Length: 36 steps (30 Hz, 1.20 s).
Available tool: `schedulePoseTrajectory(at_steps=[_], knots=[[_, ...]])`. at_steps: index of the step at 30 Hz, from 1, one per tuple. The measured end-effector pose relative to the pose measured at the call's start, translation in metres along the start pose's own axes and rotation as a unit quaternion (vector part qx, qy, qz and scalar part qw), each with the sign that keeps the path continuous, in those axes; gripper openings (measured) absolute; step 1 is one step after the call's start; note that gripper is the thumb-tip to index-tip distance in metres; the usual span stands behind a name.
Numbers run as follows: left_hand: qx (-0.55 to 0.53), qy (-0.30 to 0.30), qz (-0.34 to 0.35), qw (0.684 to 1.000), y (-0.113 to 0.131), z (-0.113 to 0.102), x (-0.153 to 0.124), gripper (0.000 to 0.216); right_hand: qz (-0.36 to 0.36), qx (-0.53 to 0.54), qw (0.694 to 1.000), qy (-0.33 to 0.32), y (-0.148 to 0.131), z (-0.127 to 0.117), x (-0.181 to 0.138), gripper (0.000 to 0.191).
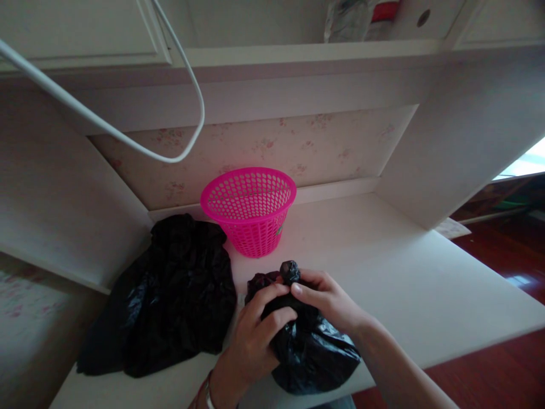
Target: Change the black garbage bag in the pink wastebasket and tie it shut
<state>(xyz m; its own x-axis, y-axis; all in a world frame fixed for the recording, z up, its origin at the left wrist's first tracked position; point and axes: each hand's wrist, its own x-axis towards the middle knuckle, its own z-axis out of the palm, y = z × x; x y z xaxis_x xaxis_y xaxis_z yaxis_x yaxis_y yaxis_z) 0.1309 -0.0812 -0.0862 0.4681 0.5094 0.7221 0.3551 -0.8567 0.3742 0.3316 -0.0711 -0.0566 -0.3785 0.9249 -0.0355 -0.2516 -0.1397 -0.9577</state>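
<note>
A filled black plastic bag [315, 358] sits near the front edge of the white desktop, its top gathered into a small tuft or knot. My left hand [255, 329] grips the bag's gathered neck from the left, fingers curled over the plastic. From the right, my right hand [326, 295] pinches the same neck just below the tuft, thumb and fingers close together. Just beyond the bag stands an upright pink mesh basket [255, 238]. A crumpled black plastic bag [183, 295] lies spread on the desktop to the left of my hands.
A white cable [128, 142] loops down in front at the upper left. White side panels flank the desktop [383, 267], with an open shelf [255, 23] above. Reddish wooden floor [498, 369] shows past the desk's right edge.
</note>
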Motion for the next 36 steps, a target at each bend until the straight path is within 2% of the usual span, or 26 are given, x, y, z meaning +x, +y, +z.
schedulePoseTrajectory(at_steps=[3,8,13,17,19,22,26,29,33,36], knots=[[0.019,-0.024,0.002,1.0,-0.003,0.002,-0.002,0.037,0.008,0.0,0.998,0.063,0.0,0.003,0.005,0.034],[0.048,0.002,0.019,0.999,-0.009,0.002,-0.006,0.045,0.022,0.0,0.986,0.164,0.01,-0.005,0.017,0.046],[-0.007,-0.057,0.028,0.998,-0.005,0.008,-0.019,0.036,0.022,-0.09,0.968,0.233,0.034,-0.046,0.044,0.056],[-0.081,-0.078,-0.021,0.993,0.0,0.02,-0.039,0.03,-0.006,-0.153,0.953,0.261,0.052,-0.079,0.063,0.055],[-0.112,-0.074,-0.052,0.99,0.001,0.021,-0.044,0.029,-0.017,-0.173,0.951,0.256,0.056,-0.085,0.066,0.053],[-0.174,-0.072,-0.101,0.977,0.002,0.015,-0.041,0.024,-0.047,-0.195,0.949,0.243,0.047,-0.08,0.062,0.049],[-0.229,-0.078,-0.21,0.947,-0.001,0.003,-0.021,0.018,-0.089,-0.21,0.948,0.22,0.016,-0.054,0.045,0.038],[-0.246,-0.048,-0.277,0.928,-0.009,0.003,0.001,0.015,-0.118,-0.153,0.968,0.16,-0.003,-0.03,0.033,0.033],[-0.306,-0.086,-0.296,0.901,-0.019,0.01,0.026,0.014,-0.139,-0.069,0.987,0.039,-0.009,-0.012,0.015,0.028],[-0.31,-0.077,-0.312,0.895,-0.022,0.012,0.032,0.017,-0.196,-0.129,0.971,0.041,-0.007,-0.014,-0.002,0.009]])
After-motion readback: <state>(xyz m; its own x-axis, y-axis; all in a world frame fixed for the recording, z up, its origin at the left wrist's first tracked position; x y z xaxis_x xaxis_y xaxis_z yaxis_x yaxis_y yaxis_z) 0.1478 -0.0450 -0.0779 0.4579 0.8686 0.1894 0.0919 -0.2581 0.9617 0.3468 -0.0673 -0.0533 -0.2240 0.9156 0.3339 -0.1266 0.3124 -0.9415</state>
